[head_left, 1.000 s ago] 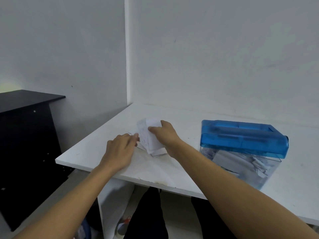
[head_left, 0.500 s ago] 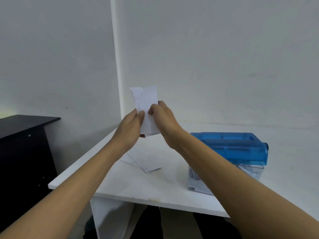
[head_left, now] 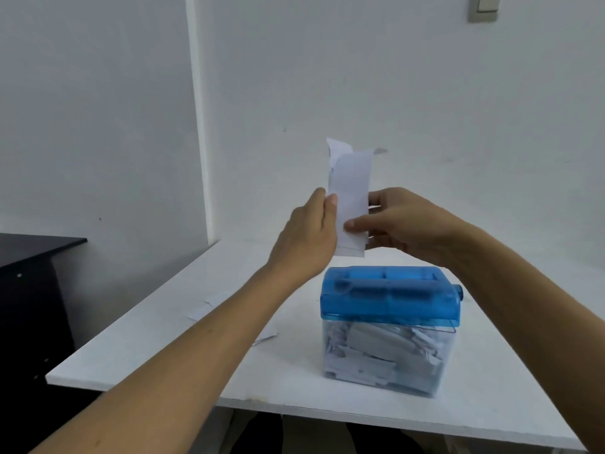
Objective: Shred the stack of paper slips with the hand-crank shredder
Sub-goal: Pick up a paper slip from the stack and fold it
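Both hands hold a few white paper slips (head_left: 351, 188) upright, just above the shredder. My left hand (head_left: 307, 237) pinches their left edge with the thumb in front. My right hand (head_left: 399, 224) pinches the right edge, thumb across the lower front. The shredder (head_left: 389, 299) has a translucent blue top and a clear bin (head_left: 383, 358) full of white paper strips. It stands on the white table (head_left: 170, 342). More loose slips (head_left: 209, 306) lie on the table to the left, partly hidden behind my left forearm.
A black cabinet (head_left: 29, 290) stands left of the table. White walls close off the back and left, meeting in a corner (head_left: 199, 126). A wall switch (head_left: 484, 8) sits at the top right. The table's front edge (head_left: 360, 417) runs below the shredder.
The slips were lifted off the table stack by both hands and carried right, now upright over the shredder. The view shifted right, bringing the shredder to the middle.
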Action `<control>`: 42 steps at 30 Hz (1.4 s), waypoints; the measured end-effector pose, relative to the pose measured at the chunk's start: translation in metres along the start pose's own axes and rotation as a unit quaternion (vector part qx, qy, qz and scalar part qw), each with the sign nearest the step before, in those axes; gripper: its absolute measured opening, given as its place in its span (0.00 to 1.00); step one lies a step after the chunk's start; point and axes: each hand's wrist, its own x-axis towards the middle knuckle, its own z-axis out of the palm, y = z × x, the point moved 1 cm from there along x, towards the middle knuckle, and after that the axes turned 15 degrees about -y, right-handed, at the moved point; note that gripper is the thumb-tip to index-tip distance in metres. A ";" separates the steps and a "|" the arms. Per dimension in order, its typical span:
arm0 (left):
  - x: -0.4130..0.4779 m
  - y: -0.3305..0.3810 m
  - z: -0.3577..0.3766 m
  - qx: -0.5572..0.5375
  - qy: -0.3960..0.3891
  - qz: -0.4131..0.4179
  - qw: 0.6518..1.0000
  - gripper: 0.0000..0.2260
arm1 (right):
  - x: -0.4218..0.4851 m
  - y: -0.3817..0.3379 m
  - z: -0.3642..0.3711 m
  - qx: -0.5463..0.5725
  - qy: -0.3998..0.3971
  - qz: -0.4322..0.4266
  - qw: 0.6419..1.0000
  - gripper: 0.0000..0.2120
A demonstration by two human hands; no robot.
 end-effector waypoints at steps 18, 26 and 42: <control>-0.023 -0.024 0.049 -0.075 -0.255 -0.077 0.961 0.27 | -0.020 0.071 0.009 -0.154 0.106 -0.012 0.982 0.10; -0.024 -0.029 0.052 -0.111 -0.235 -0.098 0.961 0.14 | -0.020 0.074 0.007 -0.162 0.095 0.000 0.982 0.15; -0.026 -0.026 0.055 -0.059 -0.227 -0.067 0.970 0.10 | -0.021 0.077 0.008 -0.193 0.113 0.018 0.975 0.19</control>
